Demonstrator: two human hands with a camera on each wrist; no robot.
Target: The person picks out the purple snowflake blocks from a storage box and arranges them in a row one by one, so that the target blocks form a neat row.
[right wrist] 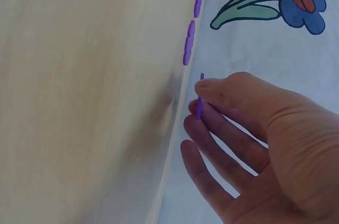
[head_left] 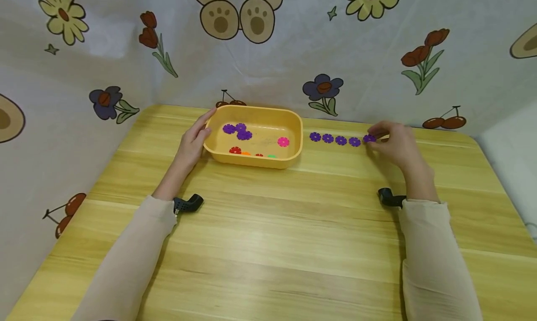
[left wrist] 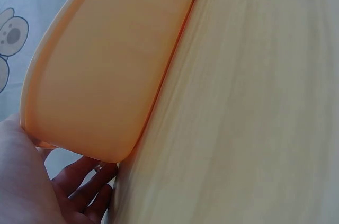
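My left hand (head_left: 192,143) grips the left end of a yellow plastic basin (head_left: 253,161); its thumb lies at the rim, and in the left wrist view the fingers (left wrist: 79,181) bend round the outside. Between thumb and fingers, my right hand (head_left: 398,143) pinches a purple snowflake disc (head_left: 369,138). In the right wrist view that disc (right wrist: 199,110) appears edge-on, a little off the tabletop. It hangs at the right end of a row of flat purple discs (head_left: 341,140). Inside the basin lie several more purple discs (head_left: 243,135) and a pink one (head_left: 283,142).
A red disc (head_left: 235,150) and partly hidden orange and green ones lie along the basin's near wall. The wooden table (head_left: 285,237) ends at the back against a patterned cloth (head_left: 268,69). Black wrist cameras (head_left: 189,203) stick out from both sleeves.
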